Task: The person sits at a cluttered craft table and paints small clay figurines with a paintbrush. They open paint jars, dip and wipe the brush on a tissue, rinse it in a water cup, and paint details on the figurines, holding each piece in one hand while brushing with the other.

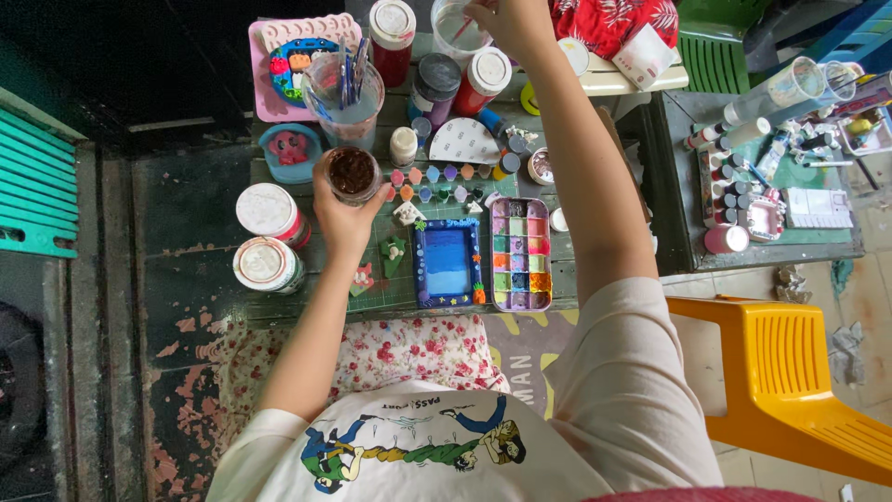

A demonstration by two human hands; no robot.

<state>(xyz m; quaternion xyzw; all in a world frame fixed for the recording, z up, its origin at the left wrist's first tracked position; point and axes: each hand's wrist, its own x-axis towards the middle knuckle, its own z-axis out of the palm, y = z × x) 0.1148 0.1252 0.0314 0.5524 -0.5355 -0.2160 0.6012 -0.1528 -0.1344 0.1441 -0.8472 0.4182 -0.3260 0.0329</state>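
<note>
The left hand [342, 212] is closed around a small clear cup [353, 174] with dark brown contents, holding it upright above the left half of the surface [200, 214], just in front of a larger plastic cup [344, 98] that holds several brushes. The right hand [506, 23] reaches to the far edge of the surface, fingers curled at the rim of a clear container [455, 28]; whether it truly grips it cannot be told. Between the two arms, near the front edge, lie a blue picture frame [447, 263] and, just to its right, a paint palette [520, 253] of many coloured wells. Two white-lidded jars [268, 237] stand near the left edge, beside the left wrist. Red-sided jars [437, 60] stand along the far edge.
</note>
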